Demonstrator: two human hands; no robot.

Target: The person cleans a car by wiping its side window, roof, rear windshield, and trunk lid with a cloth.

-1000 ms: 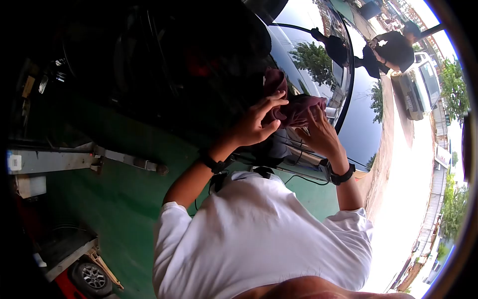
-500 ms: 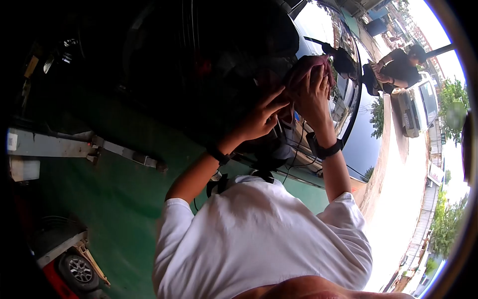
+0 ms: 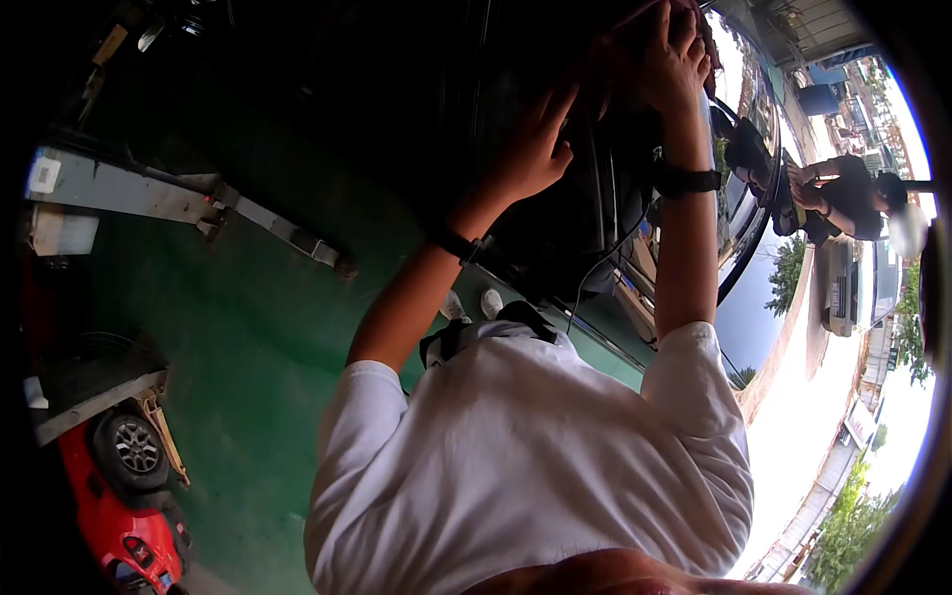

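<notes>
My right hand (image 3: pixel 676 61) reaches to the top of the view, fingers spread flat on a dark red cloth (image 3: pixel 709 35) that lies against the dark car (image 3: pixel 595 188). Lower and to its left, my left hand (image 3: pixel 535 149) is held near the dark car surface, its fingers apart and nothing seen in it. Whether its fingertips touch the car is lost in shadow. Both wrists wear black bands. A thin black cable hangs beside the car's lower edge.
A grey metal lift arm (image 3: pixel 268 228) extends over the green floor (image 3: pixel 248 347) at the left. At the lower left is a red car (image 3: pixel 119 526). Another person (image 3: pixel 853 198) in dark clothes is at the right, near a parked vehicle (image 3: pixel 841 288).
My right hand and the cloth have moved up and away from my body along the car. My left hand has risen a little too. The view has shifted, showing more of the red car.
</notes>
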